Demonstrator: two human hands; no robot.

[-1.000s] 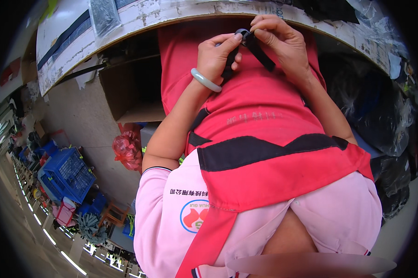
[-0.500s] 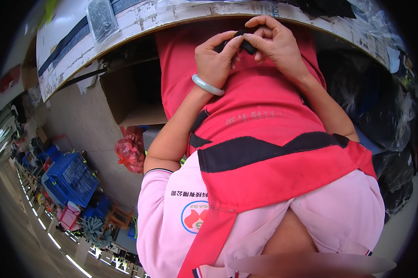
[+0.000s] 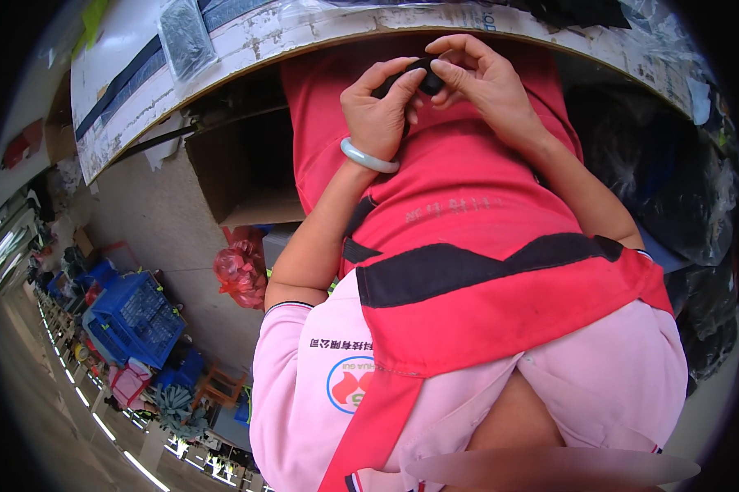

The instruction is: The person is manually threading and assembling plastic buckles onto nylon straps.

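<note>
My left hand (image 3: 379,111) and my right hand (image 3: 480,78) meet over my red apron (image 3: 468,213), just below the edge of the worktable (image 3: 254,45). Both hands pinch a small black object (image 3: 414,75) between thumbs and fingertips; most of it is hidden by the fingers. A pale green bangle (image 3: 368,157) sits on my left wrist. I wear a pink shirt (image 3: 304,385) under the apron.
A clear bag with a dark item (image 3: 185,37) lies on the white worn tabletop. Under the table stands an open cardboard box (image 3: 242,176). On the floor to the left are a red plastic bag (image 3: 240,275) and blue crates (image 3: 131,316). Dark plastic bags (image 3: 673,189) pile at the right.
A black strap that hung from my hands a second ago is now gathered into a small bundle between my fingers. Both hands have closed in together.
</note>
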